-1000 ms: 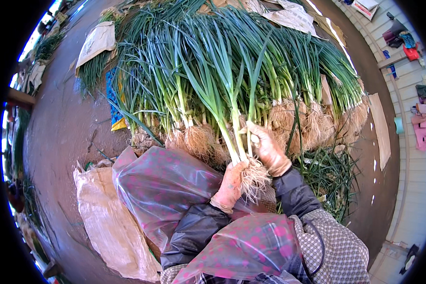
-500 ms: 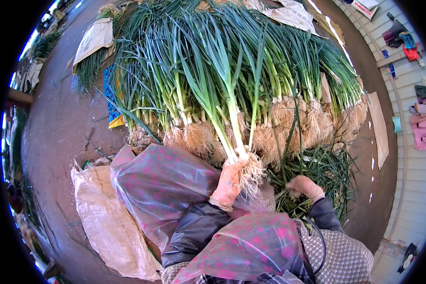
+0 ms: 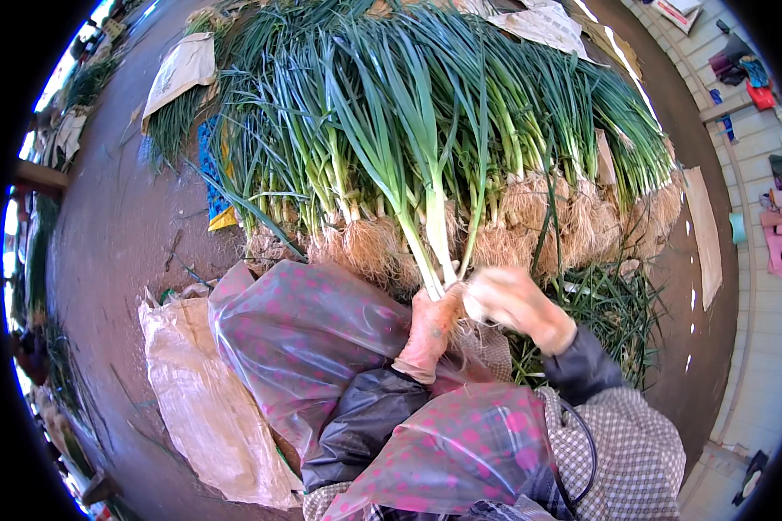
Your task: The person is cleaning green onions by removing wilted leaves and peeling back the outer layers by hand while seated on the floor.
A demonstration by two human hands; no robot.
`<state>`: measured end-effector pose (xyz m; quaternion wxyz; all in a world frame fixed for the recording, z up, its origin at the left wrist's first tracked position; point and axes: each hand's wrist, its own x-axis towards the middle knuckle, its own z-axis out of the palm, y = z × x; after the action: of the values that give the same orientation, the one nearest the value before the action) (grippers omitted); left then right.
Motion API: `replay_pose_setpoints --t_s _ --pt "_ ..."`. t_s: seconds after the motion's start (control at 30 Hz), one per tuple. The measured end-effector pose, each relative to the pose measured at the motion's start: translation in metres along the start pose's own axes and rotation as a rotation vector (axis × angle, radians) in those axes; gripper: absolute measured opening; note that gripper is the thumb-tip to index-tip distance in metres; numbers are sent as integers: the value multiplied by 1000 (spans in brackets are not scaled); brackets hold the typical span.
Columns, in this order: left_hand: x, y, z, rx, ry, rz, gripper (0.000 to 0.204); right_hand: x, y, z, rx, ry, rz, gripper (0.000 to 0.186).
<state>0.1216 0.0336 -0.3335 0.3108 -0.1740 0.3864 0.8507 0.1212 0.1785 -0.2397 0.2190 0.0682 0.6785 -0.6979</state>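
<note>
Small green onion bunch [image 3: 434, 226] sat centre frame, roots down. Your left hand [image 3: 427, 326] clamped white stalks just above roots; right hand [image 3: 514, 300] closed beside, at roots. Stalks firm there, leaves floppy, light. Big onion pile [image 3: 460, 113] behind.

Both hands [image 3: 473, 313] on leek bunch [image 3: 434, 234]

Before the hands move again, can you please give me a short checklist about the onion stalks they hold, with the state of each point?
1. Left hand grips the stalks near the white base: ok.
2. Right hand is at the roots of the same stalks: ok.
3. Held stalks stand apart from the big pile: not ok, leaves overlap it.
4. Roots free of soil: cannot tell.
5. Plastic sheet covers the lap: ok.
</note>
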Motion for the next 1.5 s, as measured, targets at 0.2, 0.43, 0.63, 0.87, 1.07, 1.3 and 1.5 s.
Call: replay_pose_setpoints --t_s 0.2,0.43,0.63,0.87,1.07,1.3,1.5 --pt "-13 25 3 -339 -292 -221 40 -11 23 -65 -200 464 215 28" --pt "-1 0 9 128 -79 -62 25 47 -25 -12 -1422 363 -206 56" --pt "7 -1 -2 299 106 126 14 70 33 8 -1461 309 -524 27" --pt "-1 12 24 229 -30 70 41 15 31 -12 -1288 333 -802 15" --pt "8 10 18 203 -109 102 41 22 53 -18 -638 374 -460 19" --pt "5 21 9 295 10 72 31 43 34 -5 -384 136 -333 23" --pt "21 9 -22 270 33 163 14 -7 -3 4 31 -238 141 32"
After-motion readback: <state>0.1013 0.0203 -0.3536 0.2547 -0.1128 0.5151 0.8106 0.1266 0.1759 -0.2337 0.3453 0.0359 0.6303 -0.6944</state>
